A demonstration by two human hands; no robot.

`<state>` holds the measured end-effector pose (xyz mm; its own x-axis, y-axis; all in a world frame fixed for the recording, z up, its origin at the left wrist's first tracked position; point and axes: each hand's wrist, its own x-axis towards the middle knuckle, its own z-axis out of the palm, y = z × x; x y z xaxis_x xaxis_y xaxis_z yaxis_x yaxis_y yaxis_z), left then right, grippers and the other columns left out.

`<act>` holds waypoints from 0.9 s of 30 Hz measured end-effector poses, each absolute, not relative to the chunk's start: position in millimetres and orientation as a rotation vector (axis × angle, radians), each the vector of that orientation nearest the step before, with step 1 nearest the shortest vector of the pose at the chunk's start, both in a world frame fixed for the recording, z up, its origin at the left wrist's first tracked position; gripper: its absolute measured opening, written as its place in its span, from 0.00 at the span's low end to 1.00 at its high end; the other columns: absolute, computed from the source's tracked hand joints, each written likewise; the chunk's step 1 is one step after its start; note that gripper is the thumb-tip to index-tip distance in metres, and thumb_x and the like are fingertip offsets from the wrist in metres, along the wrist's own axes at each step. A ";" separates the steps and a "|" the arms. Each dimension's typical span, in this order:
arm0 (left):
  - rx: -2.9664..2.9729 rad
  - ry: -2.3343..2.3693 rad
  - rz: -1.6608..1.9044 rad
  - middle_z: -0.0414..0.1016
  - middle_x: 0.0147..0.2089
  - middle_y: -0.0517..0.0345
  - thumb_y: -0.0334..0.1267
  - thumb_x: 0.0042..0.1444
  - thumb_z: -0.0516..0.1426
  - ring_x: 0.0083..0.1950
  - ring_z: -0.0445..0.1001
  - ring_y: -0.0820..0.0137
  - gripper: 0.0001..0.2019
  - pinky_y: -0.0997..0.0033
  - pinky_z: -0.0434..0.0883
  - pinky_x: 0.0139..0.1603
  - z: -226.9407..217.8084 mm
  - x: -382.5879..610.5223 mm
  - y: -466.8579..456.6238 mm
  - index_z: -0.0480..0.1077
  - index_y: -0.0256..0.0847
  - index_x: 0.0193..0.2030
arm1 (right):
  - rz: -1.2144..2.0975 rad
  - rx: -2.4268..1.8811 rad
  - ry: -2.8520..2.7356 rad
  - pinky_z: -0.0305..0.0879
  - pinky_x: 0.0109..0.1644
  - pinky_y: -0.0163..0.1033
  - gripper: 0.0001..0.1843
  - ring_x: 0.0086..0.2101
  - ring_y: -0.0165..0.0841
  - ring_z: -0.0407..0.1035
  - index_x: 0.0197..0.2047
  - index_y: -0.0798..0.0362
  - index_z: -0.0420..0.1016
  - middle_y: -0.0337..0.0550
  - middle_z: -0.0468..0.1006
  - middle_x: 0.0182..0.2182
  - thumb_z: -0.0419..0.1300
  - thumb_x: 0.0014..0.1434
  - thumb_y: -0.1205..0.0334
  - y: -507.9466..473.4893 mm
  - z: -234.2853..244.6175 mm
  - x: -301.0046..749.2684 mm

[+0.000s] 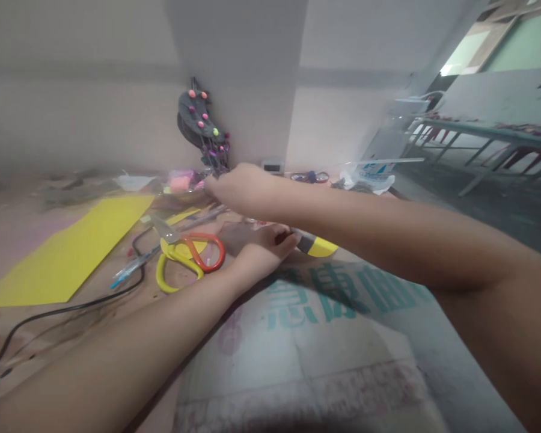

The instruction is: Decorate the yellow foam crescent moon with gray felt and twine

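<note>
My left hand point(270, 240) rests low over the table with its fingers curled. Just beyond its fingertips a flat piece, dark grey with a rounded yellow end point(322, 247), sticks out; what the fingers enclose is hidden. My right hand point(237, 187) reaches across above it to the left, its fingertips at a blurred pile of small pink items point(183, 182); whether they grip anything is not visible. Scissors point(180, 255) with one red and one yellow handle lie open left of my left hand. A grey crescent ornament point(192, 120) with coloured pompoms and dangling strands stands against the wall.
A yellow sheet point(76, 249) lies at the left. A blue-tipped pen point(133, 269) and a black cable point(72, 308) are near the scissors. A printed white sack point(315, 361) covers the front. A plastic bag point(372, 177) sits back right, and another table point(487, 132) stands beyond.
</note>
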<state>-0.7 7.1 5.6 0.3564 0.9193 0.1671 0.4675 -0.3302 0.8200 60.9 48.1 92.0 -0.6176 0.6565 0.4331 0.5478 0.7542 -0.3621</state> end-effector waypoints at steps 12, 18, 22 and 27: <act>1.841 1.060 1.014 0.63 0.24 0.64 0.47 0.62 0.51 0.28 0.63 0.73 0.18 0.74 0.60 0.30 6.2 -5.9 8.9 0.64 0.39 0.25 | 0.215 -1.187 -2.222 0.59 0.29 0.34 0.13 0.24 0.30 0.64 0.42 0.52 0.71 0.40 0.73 0.27 0.60 0.58 0.54 -44.8 34.7 220.7; 1.851 1.160 1.060 0.63 0.24 0.64 0.48 0.63 0.50 0.26 0.62 0.74 0.18 0.75 0.60 0.29 13.6 -6.5 -0.2 0.64 0.39 0.25 | 0.461 -1.215 -2.234 0.58 0.30 0.34 0.06 0.25 0.29 0.63 0.31 0.52 0.73 0.39 0.74 0.25 0.59 0.57 0.60 -35.2 12.3 219.4; 1.910 1.203 1.068 0.65 0.25 0.63 0.47 0.63 0.50 0.29 0.64 0.73 0.18 0.75 0.61 0.30 16.9 -7.3 -4.9 0.65 0.39 0.26 | 0.872 -1.302 -1.927 0.63 0.31 0.34 0.15 0.28 0.31 0.68 0.34 0.53 0.74 0.40 0.73 0.27 0.55 0.61 0.51 -29.4 19.0 214.1; 1.881 1.196 1.075 0.65 0.25 0.63 0.48 0.63 0.50 0.28 0.64 0.73 0.18 0.75 0.61 0.29 16.7 -7.3 -4.7 0.65 0.40 0.26 | 1.134 -1.376 -1.512 0.55 0.20 0.31 0.18 0.18 0.25 0.56 0.37 0.51 0.70 0.32 0.60 0.19 0.59 0.56 0.44 -24.5 18.0 216.8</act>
<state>-7.3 -4.7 16.7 0.2463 0.9246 0.2907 0.3873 -0.3689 0.8449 216.8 -24.5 18.0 -0.1070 0.9941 -0.0182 0.2953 0.0143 -0.9553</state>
